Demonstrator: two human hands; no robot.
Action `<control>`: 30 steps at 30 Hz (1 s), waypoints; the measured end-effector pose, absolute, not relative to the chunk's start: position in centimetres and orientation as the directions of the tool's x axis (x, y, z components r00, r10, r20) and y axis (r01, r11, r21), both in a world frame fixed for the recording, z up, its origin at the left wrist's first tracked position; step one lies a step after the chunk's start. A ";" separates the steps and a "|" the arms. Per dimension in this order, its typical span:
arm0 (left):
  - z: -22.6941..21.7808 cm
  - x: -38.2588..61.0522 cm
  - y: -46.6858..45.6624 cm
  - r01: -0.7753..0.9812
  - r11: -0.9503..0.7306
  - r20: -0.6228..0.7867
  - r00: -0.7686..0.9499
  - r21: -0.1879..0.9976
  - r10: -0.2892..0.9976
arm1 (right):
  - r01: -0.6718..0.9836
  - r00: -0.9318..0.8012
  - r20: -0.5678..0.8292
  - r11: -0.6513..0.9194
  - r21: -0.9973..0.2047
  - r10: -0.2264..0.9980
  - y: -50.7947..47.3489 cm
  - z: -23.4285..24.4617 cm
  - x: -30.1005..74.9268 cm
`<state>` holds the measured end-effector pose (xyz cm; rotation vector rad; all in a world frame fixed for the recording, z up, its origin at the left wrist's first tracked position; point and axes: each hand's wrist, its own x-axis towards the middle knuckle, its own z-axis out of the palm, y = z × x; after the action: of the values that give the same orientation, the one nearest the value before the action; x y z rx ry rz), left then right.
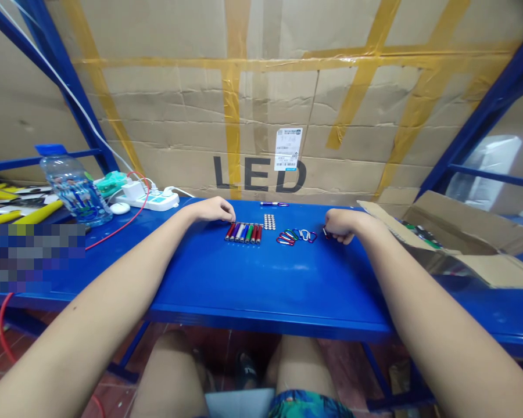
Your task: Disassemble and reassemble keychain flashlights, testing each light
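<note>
My left hand (215, 210) rests on the blue table with its fingers curled, the fingertips by the far left end of a row of small metal tubes (243, 233) that look like mini flashlights in red, purple, blue, green and silver. Whether it pinches anything is hidden. To the right, my right hand (342, 225) is closed, and a small dark piece with a silver bar, apparently a carabiner (325, 232), shows at its fingertips. Beside it lie several coloured carabiners (291, 235). Small round button cells (269, 222) sit in neat rows between tubes and carabiners.
A pen (274, 204) lies at the table's back edge before a large cardboard box (261, 104). On the left are a water bottle (74, 186), a power strip (152, 200) and a red cable (126, 225). An open carton (466, 232) stands right.
</note>
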<state>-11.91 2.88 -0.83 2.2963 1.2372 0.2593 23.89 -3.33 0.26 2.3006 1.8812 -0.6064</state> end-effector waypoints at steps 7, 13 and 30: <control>-0.8 -11.9 3.0 0.713 -0.453 -0.082 0.578 0.536 0.812 | 0.957 0.147 -0.379 -0.228 -0.178 0.914 -3.1 -0.1 24.0; -0.7 -11.9 3.0 0.734 -0.459 -0.104 0.577 0.501 0.810 | 0.957 0.119 -0.366 -0.205 -0.204 0.923 -2.2 -0.7 24.7; -0.5 -11.7 2.5 0.726 -0.428 -0.070 0.545 0.538 0.836 | 0.969 0.076 -0.320 -0.146 -0.200 0.944 -2.8 -0.1 24.3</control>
<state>-11.74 2.50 -0.45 2.2677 1.2590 0.2823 24.35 -2.79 -0.11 2.2561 2.0087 -0.5834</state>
